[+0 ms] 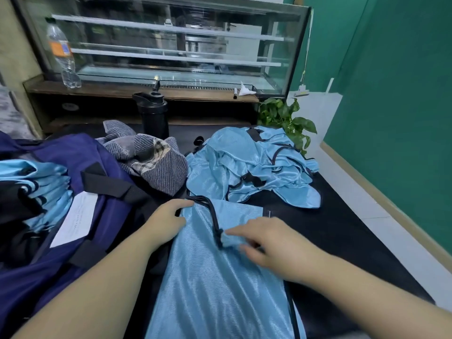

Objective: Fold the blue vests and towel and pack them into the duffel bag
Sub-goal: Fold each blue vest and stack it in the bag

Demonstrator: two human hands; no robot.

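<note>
At far left, a navy duffel bag (73, 152) lying open on the dark surface (342, 241), with folded blue vests (46, 184) already stacked inside and a white paper slip (75, 218) resting on its near edge. Just right of the bag, a crumpled grey striped towel (151, 160), not yet folded, touching the bag's side. Behind the towel, a black shaker bottle (154, 113) standing upright.

In the centre, one blue vest (215, 285) spread lengthwise and partly folded, black trim bunched at its upper left corner. Left hand (168, 221) resting on that vest's left edge, fingertips (188, 204) reaching the bunched trim; whether pinching or merely pressing, cannot tell. Right hand (271, 241) over the vest's upper middle, its grip narrow, thumb and forefinger pinching a small fold of blue fabric beside the trim; somewhat blurred.

Further right and back, a loose heap of unfolded vests (252, 165), well apart from the bag. Behind the heap, a leafy plant (286, 118).

Judged from this: folding of the current vest in hand, shoulder straps being tucked or aligned. Next move likely calling for the pinched strap laid flat across the body, the left edge pinned down meanwhile, then the vest doubled over and carried left into the bag. Slippery fabric, so firm smoothing probably needed before each fold.
</note>
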